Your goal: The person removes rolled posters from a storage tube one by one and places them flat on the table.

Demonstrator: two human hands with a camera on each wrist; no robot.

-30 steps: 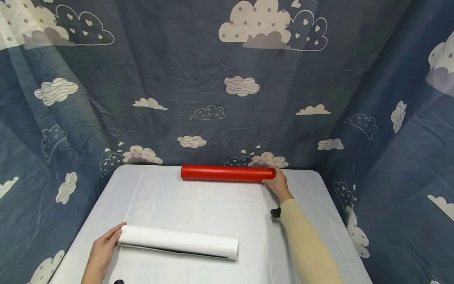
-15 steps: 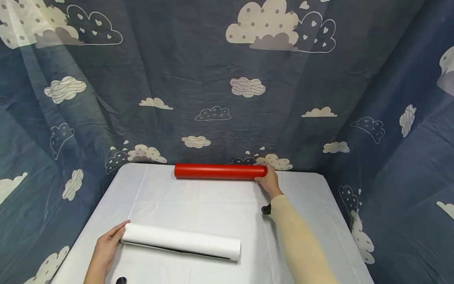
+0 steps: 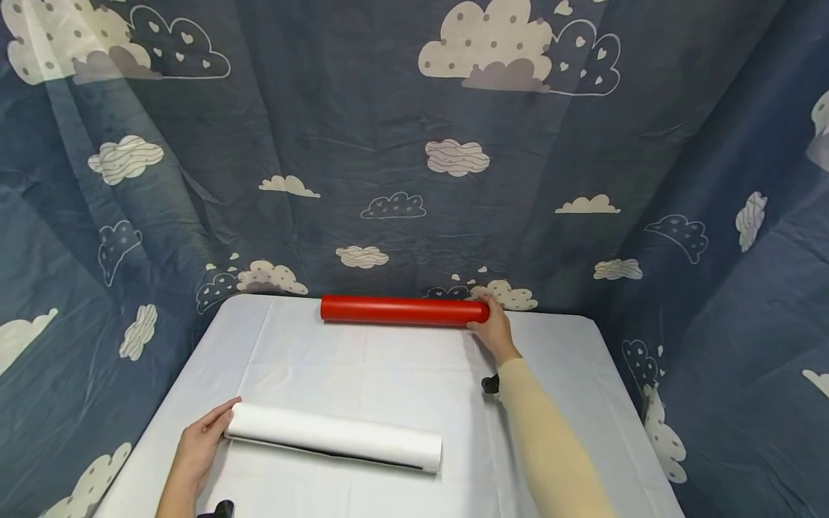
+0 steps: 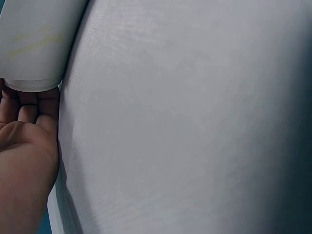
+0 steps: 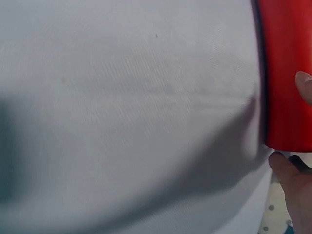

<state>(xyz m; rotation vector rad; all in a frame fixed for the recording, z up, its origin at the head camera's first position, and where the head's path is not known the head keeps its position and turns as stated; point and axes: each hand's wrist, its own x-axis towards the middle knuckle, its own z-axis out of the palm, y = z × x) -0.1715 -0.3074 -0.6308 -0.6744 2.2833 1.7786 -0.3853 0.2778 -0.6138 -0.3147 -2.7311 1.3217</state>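
Observation:
A red tube-shaped roll (image 3: 401,311) lies along the table's far edge. My right hand (image 3: 494,329) grips its right end, and in the right wrist view one fingertip (image 5: 303,80) rests on the red surface while other fingers meet the end rim. Closer to me lies a rolled-up white sheet (image 3: 337,436), slightly slanted, its loose edge showing as a dark line underneath. My left hand (image 3: 199,447) holds its left end. The left wrist view shows faint yellow writing on the white roll (image 4: 39,44) and curled fingers (image 4: 47,105) tucked at its end.
Both rolls lie on a white-covered table (image 3: 363,367) with rounded far corners. A dark blue curtain (image 3: 363,144) with cloud prints hangs behind and at both sides. Black wrist-worn pieces show beside the right sleeve (image 3: 550,439) and the left wrist.
The red roll has slid a little left along the far edge with my right hand, then stopped. My left hand keeps its hold on the white roll. The head view has shifted slightly.

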